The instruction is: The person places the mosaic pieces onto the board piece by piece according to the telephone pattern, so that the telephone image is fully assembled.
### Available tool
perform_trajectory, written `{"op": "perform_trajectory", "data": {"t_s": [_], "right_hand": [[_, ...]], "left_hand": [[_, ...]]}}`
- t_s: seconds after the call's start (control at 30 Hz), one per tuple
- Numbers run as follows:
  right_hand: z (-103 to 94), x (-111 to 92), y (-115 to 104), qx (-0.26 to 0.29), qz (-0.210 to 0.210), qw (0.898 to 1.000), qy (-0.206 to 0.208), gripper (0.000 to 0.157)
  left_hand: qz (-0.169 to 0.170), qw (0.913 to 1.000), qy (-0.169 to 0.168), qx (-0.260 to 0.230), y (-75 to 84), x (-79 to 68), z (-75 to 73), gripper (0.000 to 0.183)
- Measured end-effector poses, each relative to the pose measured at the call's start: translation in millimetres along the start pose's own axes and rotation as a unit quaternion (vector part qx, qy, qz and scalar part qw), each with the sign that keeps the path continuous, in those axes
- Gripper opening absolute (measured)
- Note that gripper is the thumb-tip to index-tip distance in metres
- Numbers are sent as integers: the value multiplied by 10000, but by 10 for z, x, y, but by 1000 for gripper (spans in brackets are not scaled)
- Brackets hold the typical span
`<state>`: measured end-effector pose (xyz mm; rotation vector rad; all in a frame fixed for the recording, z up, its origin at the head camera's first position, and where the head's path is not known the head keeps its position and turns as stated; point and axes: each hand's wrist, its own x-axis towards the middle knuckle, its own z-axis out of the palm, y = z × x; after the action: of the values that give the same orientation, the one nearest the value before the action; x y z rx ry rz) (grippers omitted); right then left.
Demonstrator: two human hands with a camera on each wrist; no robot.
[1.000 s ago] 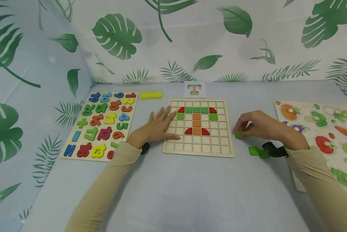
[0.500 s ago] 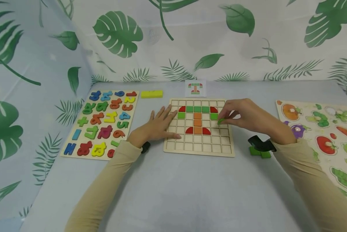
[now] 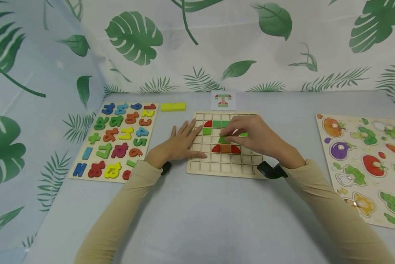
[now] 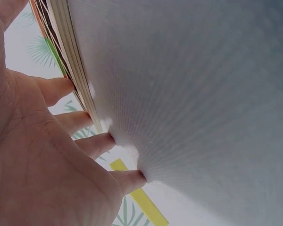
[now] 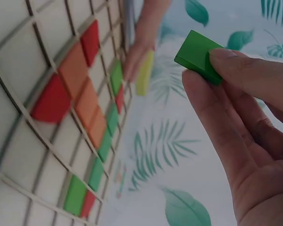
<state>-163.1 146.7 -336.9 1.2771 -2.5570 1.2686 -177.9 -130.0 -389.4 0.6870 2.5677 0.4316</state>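
Observation:
A green square block is pinched between the thumb and fingers of my right hand, above the middle of the wooden grid board. In the right wrist view, that green block stands tilted and apart from the board. Red quarter-round pieces, orange squares and green squares sit in the grid; my right hand hides some of them in the head view. My left hand lies with fingers spread on the board's left edge, holding nothing. In the left wrist view its fingertips touch the board's side and the tablecloth.
A card with a coloured pattern lies behind the board. Left of it is a yellow block. A number puzzle lies at the left, and a vegetable puzzle at the right. A leaf-print cloth hangs behind.
My right hand has lifted the green block from the table right of the board and carried it left over the grid. The loose green pieces there are now hidden. My left hand stays put.

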Motion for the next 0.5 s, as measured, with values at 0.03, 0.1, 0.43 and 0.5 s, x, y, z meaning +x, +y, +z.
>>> {"op": "perform_trajectory", "data": {"t_s": [0.03, 0.1, 0.43, 0.5], "right_hand": [[38, 2, 1, 49, 59, 10000, -63, 24], [112, 4, 4, 123, 186, 9996, -190, 22], [375, -3, 58, -254, 343, 9951, -896, 16], [395, -6, 67, -344, 314, 9946, -930, 16]], "left_hand": [[-2, 10000, 12, 5, 1, -2, -3, 106], [1, 10000, 32, 9, 4, -5, -8, 106], [-51, 10000, 8, -18, 14, -16, -1, 106], [-31, 10000, 39, -7, 14, -15, -5, 106]]}}
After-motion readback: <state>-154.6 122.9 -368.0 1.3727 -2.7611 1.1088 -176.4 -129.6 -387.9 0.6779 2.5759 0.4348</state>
